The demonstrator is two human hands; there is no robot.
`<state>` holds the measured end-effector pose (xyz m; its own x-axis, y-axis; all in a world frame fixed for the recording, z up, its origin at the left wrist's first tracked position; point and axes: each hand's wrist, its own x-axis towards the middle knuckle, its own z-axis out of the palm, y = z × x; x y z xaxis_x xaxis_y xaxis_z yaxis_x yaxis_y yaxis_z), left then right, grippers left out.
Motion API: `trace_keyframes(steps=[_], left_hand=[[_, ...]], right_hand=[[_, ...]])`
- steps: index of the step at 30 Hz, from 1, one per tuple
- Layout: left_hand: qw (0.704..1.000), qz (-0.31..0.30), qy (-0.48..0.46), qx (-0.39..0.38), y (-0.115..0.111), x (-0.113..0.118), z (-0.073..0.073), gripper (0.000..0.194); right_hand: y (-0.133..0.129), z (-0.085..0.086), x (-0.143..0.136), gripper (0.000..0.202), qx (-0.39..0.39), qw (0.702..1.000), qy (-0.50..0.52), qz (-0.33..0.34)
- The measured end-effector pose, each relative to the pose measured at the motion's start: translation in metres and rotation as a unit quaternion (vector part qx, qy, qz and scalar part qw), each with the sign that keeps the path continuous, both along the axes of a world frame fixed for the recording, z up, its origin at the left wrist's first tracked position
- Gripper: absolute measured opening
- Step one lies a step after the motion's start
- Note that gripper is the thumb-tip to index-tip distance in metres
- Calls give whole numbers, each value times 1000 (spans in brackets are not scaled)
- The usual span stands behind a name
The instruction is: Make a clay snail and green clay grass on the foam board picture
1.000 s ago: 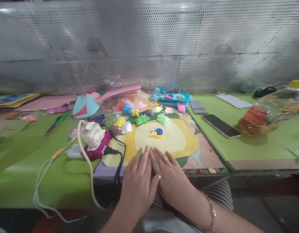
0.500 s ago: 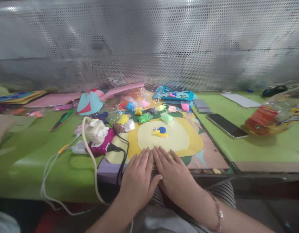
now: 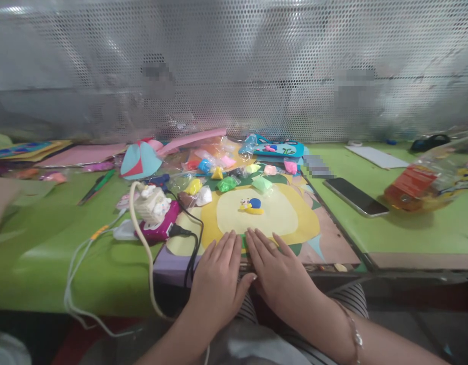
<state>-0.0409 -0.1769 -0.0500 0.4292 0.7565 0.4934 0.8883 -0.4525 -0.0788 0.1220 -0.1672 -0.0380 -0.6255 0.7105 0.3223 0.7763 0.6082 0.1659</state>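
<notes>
My left hand (image 3: 218, 271) lies flat, palm down, at the near edge of a yellow paper shape (image 3: 308, 218). Beside it my right hand (image 3: 278, 268) rests the same way, fingers stretched out. Neither hand holds anything. Beyond the fingertips, on a pale cream paper piece (image 3: 272, 223), sits a small clay snail (image 3: 252, 205) with a blue shell and yellow body. Behind the snail are several lumps of coloured clay in clear bags, among them a green one (image 3: 228, 184), a yellow one (image 3: 193, 186) and a white one (image 3: 203, 196).
Left of the paper stand a magenta box (image 3: 158, 228) and a white plug adapter (image 3: 152, 203) with loose cables. To the right lie a phone (image 3: 355, 196) and a bottle of amber liquid (image 3: 420, 185). Scissors (image 3: 97, 186) lie at left. A perforated metal panel (image 3: 234, 66) closes off the back.
My right hand has shifted slightly to the right, so a narrow gap now shows between the two hands. The snail and clay bags stay where they were.
</notes>
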Motion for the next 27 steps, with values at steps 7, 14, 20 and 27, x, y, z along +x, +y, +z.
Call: trace_keyframes(steps=[7,14,20,27], left_hand=[[1000,-7,-10,8,1,0,-2,56],[1000,-15,-6,24,2,0,-3,56],[1000,-14,-8,16,1,0,-5,51],[1000,-9,2,14,1,0,-5,54]], right_hand=[[-2,-4,11,58,-8,1000,14,-20],[-3,8,4,63,-43,998,33,-22],[10,12,-7,69,-96,993,39,54],[15,2,0,74,-94,992,49,63]])
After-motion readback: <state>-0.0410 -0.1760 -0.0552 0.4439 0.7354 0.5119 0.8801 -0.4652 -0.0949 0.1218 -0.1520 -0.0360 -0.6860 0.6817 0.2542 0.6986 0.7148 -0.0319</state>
